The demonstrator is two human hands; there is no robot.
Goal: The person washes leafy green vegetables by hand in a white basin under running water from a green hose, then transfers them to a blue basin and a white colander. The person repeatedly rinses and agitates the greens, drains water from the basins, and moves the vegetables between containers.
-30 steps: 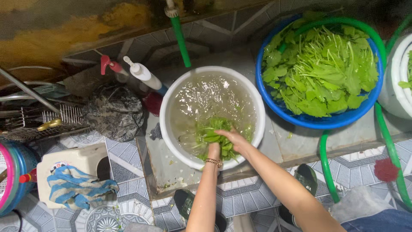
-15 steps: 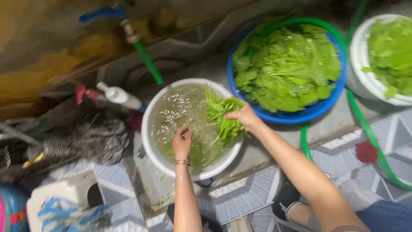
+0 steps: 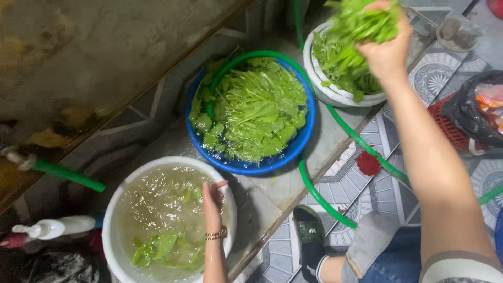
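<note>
Biggest thing here is the blue basin (image 3: 251,163) of leafy greens sitting mid-ledge, green hose (image 3: 335,118) looped round it, so a snagged foot could tip it. The white water basin (image 3: 118,220) sits at the ledge's near edge and might slop over. Right hand (image 3: 389,50) is clenched round a dripping bunch of greens (image 3: 367,18) over the small white bowl (image 3: 335,91); loose leaves may fall. Left hand (image 3: 212,202), fingers together, rests in the water

1. One view only, from the person's head, looking steeply down at arm's reach.
2. It takes in the white basin of water (image 3: 118,209) lower left, the blue basin of greens (image 3: 246,166) at centre, and the tiled floor (image 3: 445,73) on the right.
</note>
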